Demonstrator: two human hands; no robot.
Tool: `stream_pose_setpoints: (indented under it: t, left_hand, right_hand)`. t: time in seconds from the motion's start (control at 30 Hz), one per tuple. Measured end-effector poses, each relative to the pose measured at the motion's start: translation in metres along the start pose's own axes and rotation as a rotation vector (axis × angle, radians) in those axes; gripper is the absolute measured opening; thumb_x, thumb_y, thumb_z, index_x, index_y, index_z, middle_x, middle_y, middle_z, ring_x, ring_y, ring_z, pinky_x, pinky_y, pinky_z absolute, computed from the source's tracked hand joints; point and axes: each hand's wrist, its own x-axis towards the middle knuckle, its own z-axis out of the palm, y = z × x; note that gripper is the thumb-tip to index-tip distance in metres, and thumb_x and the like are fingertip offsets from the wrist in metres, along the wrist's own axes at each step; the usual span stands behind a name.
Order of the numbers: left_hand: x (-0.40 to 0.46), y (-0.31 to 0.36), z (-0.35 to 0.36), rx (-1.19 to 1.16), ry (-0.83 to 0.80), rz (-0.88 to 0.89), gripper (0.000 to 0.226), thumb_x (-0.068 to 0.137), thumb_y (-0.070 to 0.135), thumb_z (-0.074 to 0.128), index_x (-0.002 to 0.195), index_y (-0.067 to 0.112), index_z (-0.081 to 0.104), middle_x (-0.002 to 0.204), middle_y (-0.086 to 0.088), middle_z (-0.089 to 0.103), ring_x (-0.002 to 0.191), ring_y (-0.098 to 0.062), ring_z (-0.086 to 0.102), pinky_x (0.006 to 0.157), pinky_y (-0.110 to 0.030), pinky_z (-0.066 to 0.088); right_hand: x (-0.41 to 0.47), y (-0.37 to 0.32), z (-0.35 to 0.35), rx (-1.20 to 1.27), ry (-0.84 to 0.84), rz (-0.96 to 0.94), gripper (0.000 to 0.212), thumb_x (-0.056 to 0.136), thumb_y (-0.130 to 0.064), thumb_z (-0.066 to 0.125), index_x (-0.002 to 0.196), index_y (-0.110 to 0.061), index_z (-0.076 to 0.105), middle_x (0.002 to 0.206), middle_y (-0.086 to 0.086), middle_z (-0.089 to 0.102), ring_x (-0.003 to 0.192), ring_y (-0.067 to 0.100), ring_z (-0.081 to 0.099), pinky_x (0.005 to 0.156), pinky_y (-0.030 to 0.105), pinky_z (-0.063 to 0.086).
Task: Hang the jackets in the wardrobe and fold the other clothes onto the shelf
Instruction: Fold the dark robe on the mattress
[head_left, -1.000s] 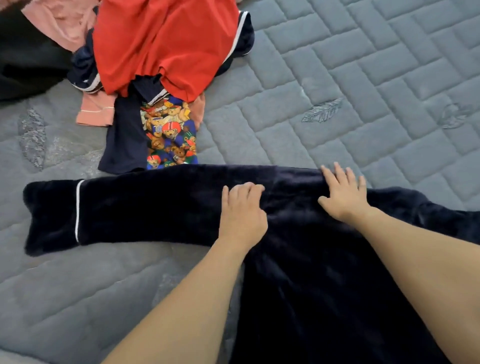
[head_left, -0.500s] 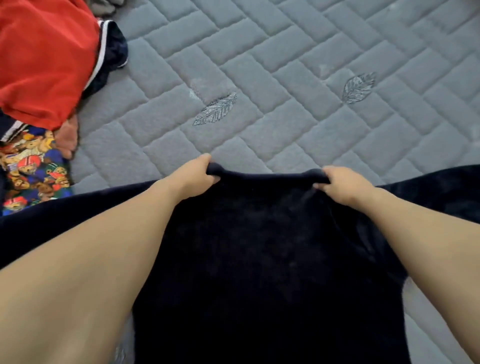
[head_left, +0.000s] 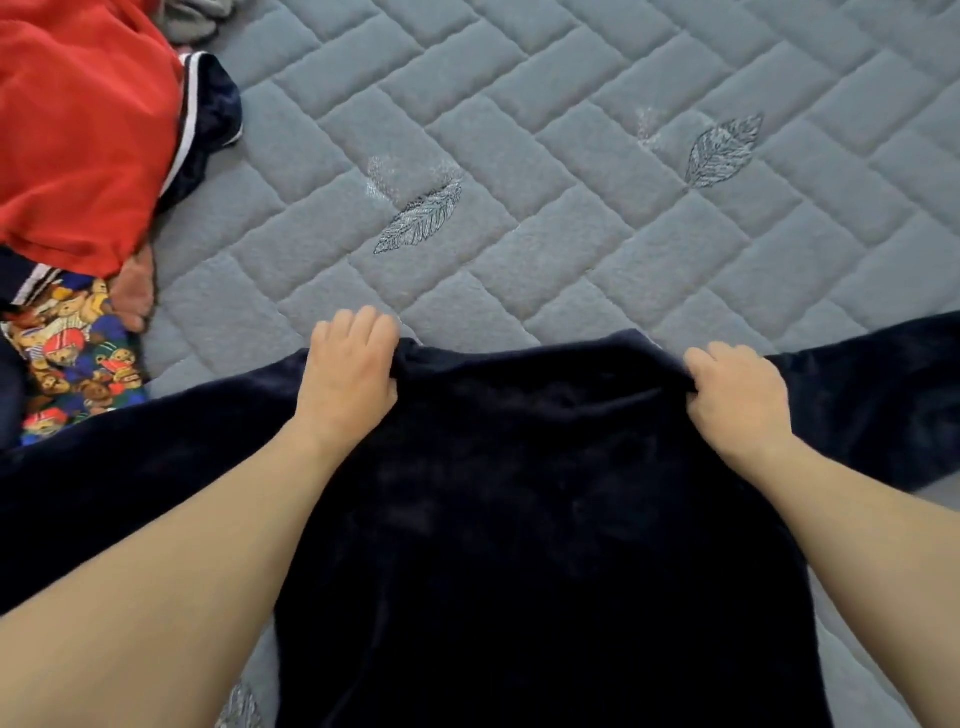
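A dark navy plush garment (head_left: 545, 519) lies spread flat on the grey quilted bed cover (head_left: 571, 182), its sleeves stretched out to the left and right. My left hand (head_left: 350, 374) grips the garment's top edge at the left shoulder, fingers curled over the fabric. My right hand (head_left: 737, 395) pinches the same edge at the right shoulder. Both forearms reach across the garment's body.
A pile of other clothes sits at the far left: a red garment (head_left: 83, 140) on top, a navy piece with white stripes (head_left: 208, 119), a bear-print cloth (head_left: 72, 364) and a pinkish piece (head_left: 137, 291). The quilted cover stretches beyond the hands.
My hands went from resting flat on the garment to gripping its top edge at both shoulders. The view shifted right, so the clothes pile now sits at the left margin.
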Motion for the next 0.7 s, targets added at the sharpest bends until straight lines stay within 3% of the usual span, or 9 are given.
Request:
stream_pose_setpoints:
  t: [0.07, 0.17, 0.23, 0.3, 0.43, 0.47, 0.53, 0.6, 0.7]
  left_hand:
    - [-0.037, 0.002, -0.004, 0.096, 0.035, 0.037, 0.038, 0.053, 0.004, 0.07, 0.084, 0.009, 0.047, 0.085, -0.013, 0.045, 0.075, -0.032, 0.04, 0.065, -0.042, 0.028]
    - [-0.103, 0.015, 0.003, 0.165, -0.165, 0.048, 0.042, 0.057, 0.012, 0.077, 0.091, 0.009, 0.053, 0.089, -0.013, 0.047, 0.077, -0.033, 0.042, 0.066, -0.043, 0.033]
    - [-0.131, 0.031, 0.005, 0.177, -0.347, 0.016, 0.038, 0.063, 0.012, 0.077, 0.097, 0.011, 0.059, 0.091, -0.011, 0.05, 0.078, -0.032, 0.046, 0.065, -0.042, 0.037]
    - [-0.136, 0.042, 0.001, 0.168, -0.442, -0.064, 0.033, 0.069, 0.022, 0.068, 0.1, 0.014, 0.058, 0.097, -0.008, 0.052, 0.084, -0.029, 0.047, 0.068, -0.039, 0.035]
    - [-0.113, 0.065, -0.011, -0.051, -0.272, -0.227, 0.034, 0.071, 0.031, 0.05, 0.097, 0.01, 0.056, 0.11, -0.01, 0.053, 0.095, -0.033, 0.049, 0.075, -0.044, 0.04]
    - [-0.106, 0.071, -0.011, -0.136, -0.227, -0.253, 0.04, 0.076, 0.033, 0.049, 0.108, 0.009, 0.056, 0.121, -0.012, 0.051, 0.107, -0.035, 0.049, 0.086, -0.052, 0.043]
    - [-0.101, 0.078, -0.003, -0.216, -0.323, -0.254, 0.059, 0.09, 0.041, 0.047, 0.143, 0.017, 0.038, 0.15, -0.009, 0.029, 0.14, -0.032, 0.027, 0.111, -0.067, 0.022]
    - [-0.105, 0.076, 0.018, -0.189, -0.419, -0.212, 0.071, 0.099, 0.045, 0.039, 0.157, 0.026, 0.005, 0.163, -0.001, 0.003, 0.152, -0.024, -0.003, 0.114, -0.069, 0.004]
    - [-0.112, 0.064, 0.037, -0.135, -0.361, -0.169, 0.068, 0.1, 0.017, 0.039, 0.159, 0.025, 0.006, 0.166, 0.003, 0.005, 0.153, -0.022, -0.006, 0.116, -0.07, 0.006]
  right_hand:
    - [-0.028, 0.004, 0.007, 0.03, 0.037, 0.077, 0.021, 0.064, 0.003, 0.066, 0.073, -0.007, 0.05, 0.072, 0.018, 0.052, 0.064, 0.038, 0.05, 0.053, 0.037, 0.027]
    - [-0.059, 0.0, 0.014, 0.009, -0.134, 0.152, 0.021, 0.065, 0.005, 0.067, 0.08, -0.002, 0.055, 0.08, 0.018, 0.054, 0.071, 0.038, 0.051, 0.06, 0.042, 0.041]
    - [-0.065, -0.013, 0.008, -0.056, -0.247, 0.184, 0.023, 0.068, -0.005, 0.065, 0.089, -0.003, 0.055, 0.093, 0.019, 0.056, 0.085, 0.037, 0.053, 0.082, 0.049, 0.045]
    - [-0.069, -0.034, -0.003, -0.075, -0.305, 0.234, 0.036, 0.073, -0.016, 0.058, 0.106, -0.007, 0.052, 0.12, 0.018, 0.052, 0.113, 0.037, 0.048, 0.109, 0.055, 0.028]
    - [-0.068, -0.079, -0.015, 0.283, -0.14, -0.006, 0.05, 0.079, -0.019, 0.057, 0.125, -0.011, 0.039, 0.16, 0.015, 0.012, 0.148, 0.033, 0.01, 0.115, 0.064, 0.002]
    - [-0.066, -0.086, -0.014, 0.324, -0.16, -0.061, 0.059, 0.085, -0.03, 0.056, 0.136, -0.015, 0.031, 0.163, 0.009, 0.003, 0.15, 0.03, 0.003, 0.116, 0.062, 0.0]
    - [-0.066, -0.094, -0.007, 0.325, -0.305, -0.008, 0.079, 0.093, -0.05, 0.049, 0.154, -0.022, 0.005, 0.164, 0.001, -0.009, 0.151, 0.027, -0.007, 0.118, 0.058, -0.001]
    - [-0.079, -0.103, 0.005, 0.29, -0.349, 0.1, 0.081, 0.098, -0.045, 0.045, 0.157, -0.016, -0.003, 0.164, 0.008, -0.002, 0.151, 0.028, -0.001, 0.121, 0.054, 0.008]
    - [-0.104, -0.123, 0.014, 0.206, -0.168, 0.164, 0.066, 0.089, -0.009, 0.053, 0.15, -0.001, 0.028, 0.139, 0.022, 0.039, 0.125, 0.037, 0.039, 0.104, 0.045, 0.038]
